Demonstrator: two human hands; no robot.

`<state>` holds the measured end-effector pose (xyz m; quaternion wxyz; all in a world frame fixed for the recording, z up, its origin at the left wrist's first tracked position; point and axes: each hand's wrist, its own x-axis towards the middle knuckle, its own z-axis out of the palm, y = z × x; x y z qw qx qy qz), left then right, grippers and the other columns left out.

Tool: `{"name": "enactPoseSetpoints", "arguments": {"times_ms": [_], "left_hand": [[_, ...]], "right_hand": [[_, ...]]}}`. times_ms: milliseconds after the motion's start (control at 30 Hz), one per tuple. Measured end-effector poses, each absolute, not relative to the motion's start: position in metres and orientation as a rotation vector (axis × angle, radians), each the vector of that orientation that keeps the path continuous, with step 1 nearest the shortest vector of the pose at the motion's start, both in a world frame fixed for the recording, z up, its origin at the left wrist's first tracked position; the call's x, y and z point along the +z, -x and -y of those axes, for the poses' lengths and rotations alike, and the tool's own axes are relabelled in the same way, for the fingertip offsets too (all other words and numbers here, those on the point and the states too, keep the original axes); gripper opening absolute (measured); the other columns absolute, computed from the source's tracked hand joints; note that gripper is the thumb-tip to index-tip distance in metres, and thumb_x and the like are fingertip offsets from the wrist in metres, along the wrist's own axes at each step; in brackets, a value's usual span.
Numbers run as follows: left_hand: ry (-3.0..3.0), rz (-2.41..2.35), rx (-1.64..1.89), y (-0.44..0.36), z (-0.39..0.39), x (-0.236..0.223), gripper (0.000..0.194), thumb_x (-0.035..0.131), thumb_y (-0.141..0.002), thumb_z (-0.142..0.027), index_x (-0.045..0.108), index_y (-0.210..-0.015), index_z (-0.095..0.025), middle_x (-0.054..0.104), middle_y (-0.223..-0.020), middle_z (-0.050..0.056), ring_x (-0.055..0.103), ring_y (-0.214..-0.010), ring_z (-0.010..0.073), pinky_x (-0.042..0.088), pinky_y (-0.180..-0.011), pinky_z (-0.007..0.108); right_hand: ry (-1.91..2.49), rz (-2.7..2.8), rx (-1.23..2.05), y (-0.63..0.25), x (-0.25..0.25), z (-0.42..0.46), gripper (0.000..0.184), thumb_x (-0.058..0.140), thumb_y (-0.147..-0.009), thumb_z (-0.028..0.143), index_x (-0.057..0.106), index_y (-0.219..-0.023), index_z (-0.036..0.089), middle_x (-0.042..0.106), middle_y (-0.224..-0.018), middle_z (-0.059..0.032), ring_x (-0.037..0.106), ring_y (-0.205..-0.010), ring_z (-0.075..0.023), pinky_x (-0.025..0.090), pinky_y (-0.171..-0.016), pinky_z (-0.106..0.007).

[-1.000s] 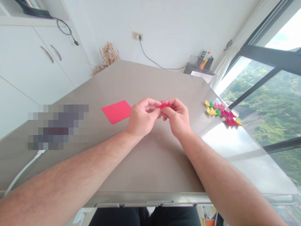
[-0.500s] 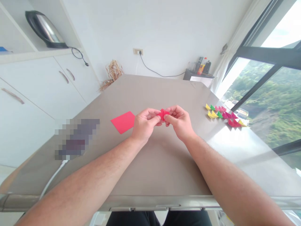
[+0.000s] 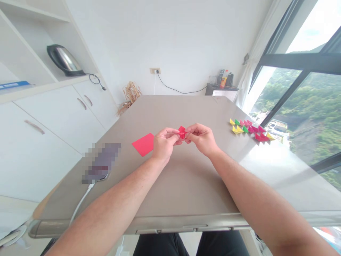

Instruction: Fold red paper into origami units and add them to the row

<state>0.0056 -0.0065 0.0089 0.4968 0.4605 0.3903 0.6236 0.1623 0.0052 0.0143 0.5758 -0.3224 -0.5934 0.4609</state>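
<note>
A small folded piece of red paper (image 3: 182, 131) is held above the middle of the table, pinched from both sides. My left hand (image 3: 165, 142) grips its left edge between thumb and fingers. On its right edge, my right hand (image 3: 201, 138) has a like pinch. The paper's centre stands up in a point between the fingertips; its lower part is partly hidden by them. A flat sheet of red paper (image 3: 143, 144) lies on the table just left of my left hand, its right end covered by that hand.
Several folded paper boats (image 3: 250, 129) in yellow, green, pink and red stand in rows at the table's right. A blurred-out device (image 3: 102, 161) with a white cable (image 3: 81, 202) lies at the left. A kettle (image 3: 65, 60) sits on a shelf beyond the grey table (image 3: 183, 185).
The folded red paper has changed shape between my fingers, now opened into a pointed form. My view has tilted and shifted slightly; both hands keep their pinch.
</note>
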Motion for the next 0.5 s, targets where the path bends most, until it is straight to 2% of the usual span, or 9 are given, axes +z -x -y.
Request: {"name": "enactPoseSetpoints", "arguments": {"times_ms": [400, 500], "left_hand": [[-1.068, -0.841, 1.444, -0.0032, 0.0112, 0.0163, 0.013, 0.079, -0.068, -0.019, 0.069, -0.077, -0.017, 0.077, -0.076, 0.005, 0.074, -0.071, 0.0192, 0.06, -0.071, 0.033], [-1.073, -0.876, 1.416, -0.0022, 0.0109, 0.0166, 0.011, 0.076, -0.071, -0.023, 0.068, -0.076, -0.016, 0.076, -0.075, 0.005, 0.074, -0.07, 0.0189, 0.06, -0.071, 0.034]], "right_hand": [[0.691, 1.315, 1.226, -0.1688, 0.0166, -0.0053, 0.008, 0.07, -0.071, 0.013, 0.072, -0.073, 0.021, 0.071, -0.065, 0.0012, 0.064, -0.057, -0.0147, 0.054, -0.061, -0.032], [0.73, 1.357, 1.207, -0.1701, 0.0185, -0.0034, 0.008, 0.068, -0.07, 0.014, 0.072, -0.071, 0.02, 0.07, -0.064, 0.0006, 0.065, -0.059, -0.0153, 0.055, -0.063, -0.032]]}}
